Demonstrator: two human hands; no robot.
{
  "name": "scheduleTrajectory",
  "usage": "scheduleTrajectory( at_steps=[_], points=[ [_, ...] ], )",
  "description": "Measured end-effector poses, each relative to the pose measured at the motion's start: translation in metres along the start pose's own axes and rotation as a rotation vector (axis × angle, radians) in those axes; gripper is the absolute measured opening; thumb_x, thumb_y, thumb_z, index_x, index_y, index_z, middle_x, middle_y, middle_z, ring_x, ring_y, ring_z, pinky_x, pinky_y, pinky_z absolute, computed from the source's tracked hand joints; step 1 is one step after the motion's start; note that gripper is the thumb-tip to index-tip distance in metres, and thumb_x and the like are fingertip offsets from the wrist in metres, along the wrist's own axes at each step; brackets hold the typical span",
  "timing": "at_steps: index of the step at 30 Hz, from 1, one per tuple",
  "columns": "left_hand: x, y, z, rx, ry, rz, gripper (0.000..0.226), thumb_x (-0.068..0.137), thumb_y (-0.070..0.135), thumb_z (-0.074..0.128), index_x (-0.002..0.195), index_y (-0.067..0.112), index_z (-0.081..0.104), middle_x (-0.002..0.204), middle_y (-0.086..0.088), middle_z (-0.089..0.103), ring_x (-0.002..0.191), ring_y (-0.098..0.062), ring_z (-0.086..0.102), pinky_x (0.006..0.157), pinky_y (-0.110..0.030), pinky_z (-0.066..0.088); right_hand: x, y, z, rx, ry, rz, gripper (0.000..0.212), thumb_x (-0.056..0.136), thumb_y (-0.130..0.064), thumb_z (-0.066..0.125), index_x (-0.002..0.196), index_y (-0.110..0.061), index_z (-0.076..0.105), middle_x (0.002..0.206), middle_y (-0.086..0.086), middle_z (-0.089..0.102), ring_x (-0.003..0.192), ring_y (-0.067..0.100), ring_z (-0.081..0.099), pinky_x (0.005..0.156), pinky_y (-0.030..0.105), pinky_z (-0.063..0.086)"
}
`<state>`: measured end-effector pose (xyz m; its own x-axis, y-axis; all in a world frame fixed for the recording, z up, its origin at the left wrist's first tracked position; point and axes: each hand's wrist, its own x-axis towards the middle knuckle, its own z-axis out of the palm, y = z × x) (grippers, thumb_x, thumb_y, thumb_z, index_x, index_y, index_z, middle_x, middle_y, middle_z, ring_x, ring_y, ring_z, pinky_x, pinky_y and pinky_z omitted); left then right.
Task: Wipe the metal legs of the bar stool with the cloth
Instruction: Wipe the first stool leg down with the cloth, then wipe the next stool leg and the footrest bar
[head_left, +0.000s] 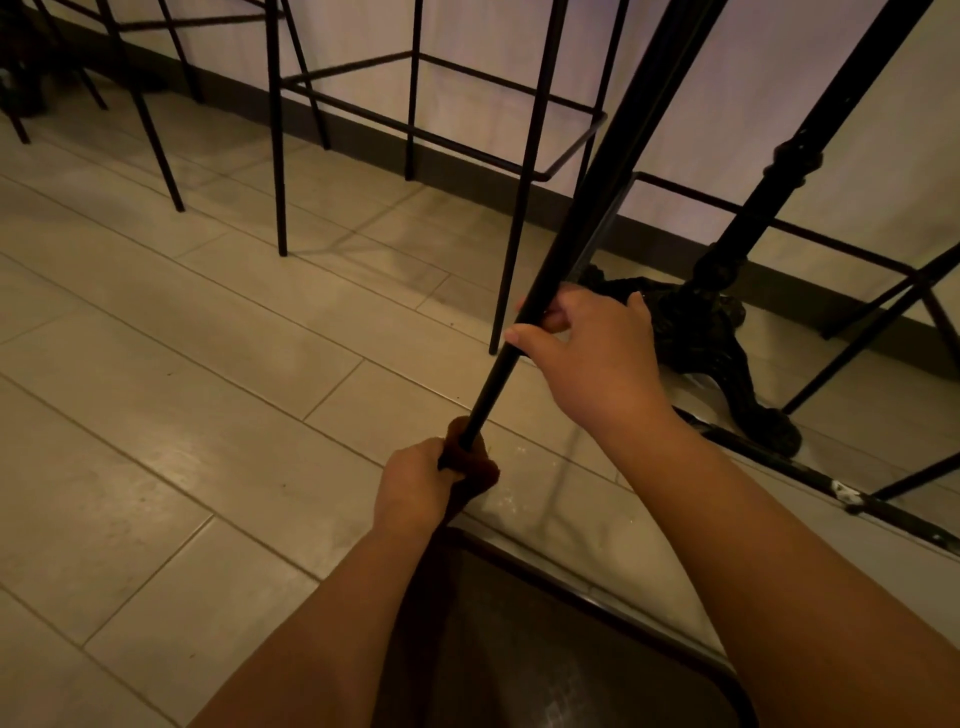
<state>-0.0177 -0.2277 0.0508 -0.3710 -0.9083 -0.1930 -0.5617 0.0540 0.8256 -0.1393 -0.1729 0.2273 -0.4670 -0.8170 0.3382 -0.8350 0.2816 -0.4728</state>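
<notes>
A thin black metal stool leg (576, 218) runs diagonally from the top right down to the floor in the middle of the view. My left hand (415, 480) grips a dark brown cloth (475, 462) wrapped round the leg's lower end. Higher up, my right hand (582, 353) holds the same leg with fingers and thumb curled round it. The leg's foot is hidden by the cloth.
Other black bar stools (415, 124) with thin legs and footrest rails stand along the pale wall. An ornate black cast-iron table base (722, 332) sits at right. A dark seat edge (571, 587) lies below my arms. Pale floor tiles (182, 389) spread to the left.
</notes>
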Motion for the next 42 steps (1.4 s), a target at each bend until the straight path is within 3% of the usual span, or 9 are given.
scheduleTrajectory(
  at_steps=[6,11,17,21,24,27,30,34,42],
  points=[
    [-0.006,-0.007,0.002,-0.022,0.002,0.057,0.021,0.089,0.021,0.06,0.108,0.021,0.068,0.093,0.002,0.071,0.083,-0.012,0.066,0.077,-0.027,0.055,-0.001,-0.001,-0.001,-0.001,0.004,0.009,0.024,0.088,-0.045,0.058,0.106,-0.029,0.064,0.085,-0.013,0.067,0.099,0.011,0.06,0.116,0.043,0.0],
    [-0.004,-0.004,0.004,-0.03,-0.006,0.021,0.023,0.088,0.023,0.061,0.11,0.02,0.067,0.092,0.002,0.068,0.08,-0.012,0.063,0.068,-0.02,0.049,-0.005,-0.003,0.007,-0.036,0.061,0.04,0.023,0.088,-0.045,0.058,0.104,-0.029,0.062,0.088,-0.012,0.066,0.105,0.013,0.057,0.116,0.043,0.001],
    [-0.002,0.0,0.003,-0.057,-0.038,0.012,0.021,0.086,0.017,0.063,0.107,0.019,0.066,0.077,0.006,0.061,0.067,-0.006,0.056,0.05,-0.006,0.04,-0.026,-0.011,0.028,-0.079,0.276,0.082,0.029,0.088,-0.036,0.061,0.114,-0.023,0.06,0.101,-0.007,0.066,0.118,0.017,0.048,0.115,0.042,0.01],
    [-0.003,-0.004,0.003,-0.036,-0.053,0.056,0.017,0.089,0.021,0.059,0.103,0.017,0.067,0.072,0.007,0.062,0.06,-0.002,0.055,0.045,-0.007,0.04,-0.042,-0.016,0.046,-0.136,0.523,0.141,0.036,0.08,-0.034,0.069,0.114,-0.025,0.059,0.104,-0.005,0.06,0.113,0.018,0.041,0.097,0.035,0.026],
    [-0.003,-0.006,0.002,-0.015,-0.07,0.068,0.014,0.091,0.019,0.054,0.097,0.016,0.067,0.069,0.006,0.063,0.056,-0.003,0.056,0.041,-0.006,0.038,-0.063,-0.019,0.067,0.106,0.653,0.143,0.022,0.083,-0.031,0.066,0.104,-0.028,0.06,0.094,-0.011,0.057,0.099,0.013,0.049,0.089,0.026,0.031],
    [-0.003,-0.007,-0.002,0.042,-0.079,0.116,0.015,0.093,0.028,0.051,0.091,0.023,0.066,0.067,0.01,0.063,0.055,-0.001,0.057,0.041,-0.007,0.036,-0.085,-0.02,0.1,0.485,0.481,0.298,0.01,0.087,-0.03,0.063,0.095,-0.033,0.057,0.092,-0.018,0.057,0.092,0.003,0.055,0.083,0.034,0.051],
    [-0.002,-0.008,-0.002,0.062,-0.08,0.136,0.012,0.093,0.033,0.05,0.088,0.03,0.062,0.065,0.015,0.058,0.057,0.003,0.056,0.043,-0.007,0.035,-0.087,-0.011,0.121,0.555,0.227,0.475,0.033,0.09,-0.038,0.06,0.121,-0.032,0.049,0.115,-0.019,0.054,0.107,-0.003,0.051,0.092,0.022,0.048],
    [-0.001,-0.012,-0.001,0.01,-0.094,0.135,0.013,0.089,0.029,0.054,0.096,0.024,0.064,0.076,0.009,0.066,0.066,-0.006,0.063,0.06,-0.024,0.055,-0.067,0.009,0.12,0.583,0.042,0.396,0.031,0.094,-0.036,0.053,0.125,-0.032,0.054,0.092,-0.033,0.054,0.087,-0.021,0.054,0.068,0.002,0.044],
    [0.0,-0.027,0.01,-0.103,-0.041,0.184,0.025,0.087,0.027,0.058,0.11,0.033,0.064,0.092,0.009,0.07,0.082,-0.006,0.066,0.076,-0.034,0.057,-0.054,0.033,0.109,0.418,-0.093,0.233,0.021,0.093,-0.04,0.053,0.112,-0.035,0.061,0.092,-0.023,0.06,0.082,-0.02,0.053,0.064,-0.004,0.039]
  ],
)
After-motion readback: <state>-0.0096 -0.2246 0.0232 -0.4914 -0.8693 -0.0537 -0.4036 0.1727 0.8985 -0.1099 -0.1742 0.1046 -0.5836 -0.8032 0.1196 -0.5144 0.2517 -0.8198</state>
